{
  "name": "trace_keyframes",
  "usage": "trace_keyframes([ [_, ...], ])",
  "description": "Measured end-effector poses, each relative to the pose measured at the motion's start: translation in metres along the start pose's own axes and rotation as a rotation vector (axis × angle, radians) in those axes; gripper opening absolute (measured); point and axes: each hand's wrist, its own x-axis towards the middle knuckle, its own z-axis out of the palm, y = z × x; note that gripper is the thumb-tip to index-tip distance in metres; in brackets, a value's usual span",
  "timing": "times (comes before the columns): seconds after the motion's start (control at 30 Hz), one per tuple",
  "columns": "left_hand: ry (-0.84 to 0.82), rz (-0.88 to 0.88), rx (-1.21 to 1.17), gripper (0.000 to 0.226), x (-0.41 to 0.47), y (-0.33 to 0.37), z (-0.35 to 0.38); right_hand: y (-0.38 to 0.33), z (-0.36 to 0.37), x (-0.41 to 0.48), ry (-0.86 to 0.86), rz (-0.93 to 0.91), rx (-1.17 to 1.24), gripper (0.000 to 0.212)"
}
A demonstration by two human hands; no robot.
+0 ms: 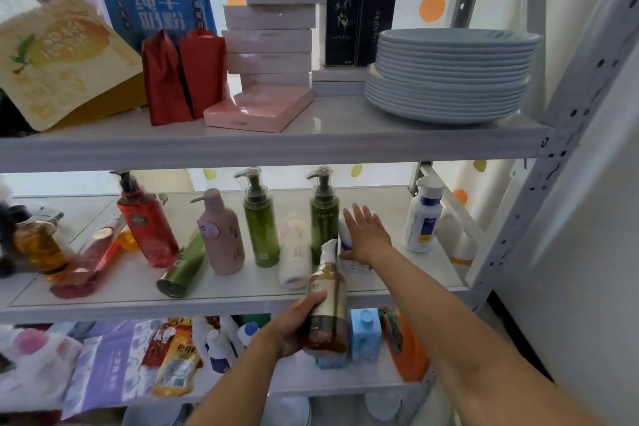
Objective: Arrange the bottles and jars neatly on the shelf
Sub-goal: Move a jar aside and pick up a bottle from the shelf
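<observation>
My left hand (300, 321) grips an amber pump bottle (327, 308) just in front of the middle shelf (221, 304). My right hand (367, 234) reaches over that shelf with straight fingers and touches a white bottle (345, 235), mostly hidden behind it. On the shelf stand a red pump bottle (147, 221), a pink pump bottle (221, 235), two green pump bottles (261, 221) (323, 214) and a white-and-blue bottle (422, 218). Lying down are a green bottle (183, 266), a cream bottle (295, 252), a red bottle (88, 263) and an amber bottle (41, 245).
The top shelf holds a stack of blue plates (449, 76), pink boxes (273, 31), dark boxes (359, 21), red packets (183, 76) and pouches. The bottom shelf carries a blue bottle (366, 335), an orange bottle (408, 346), white bottles and snack packets. A grey upright (539, 162) stands at the right.
</observation>
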Motion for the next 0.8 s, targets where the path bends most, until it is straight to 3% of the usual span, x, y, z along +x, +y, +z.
trace_keyframes([
  [0.1,0.016,-0.007,-0.008,0.087,0.004,0.0,0.005,0.003,0.01,0.002,0.085,-0.015,-0.013,0.075],
  [0.2,0.045,0.0,-0.008,0.082,0.006,-0.003,0.01,0.009,0.013,0.0,0.148,-0.039,-0.01,0.068],
  [0.8,0.071,0.073,0.028,0.051,0.022,0.009,0.052,0.073,0.006,-0.013,0.179,0.03,0.012,0.069],
])
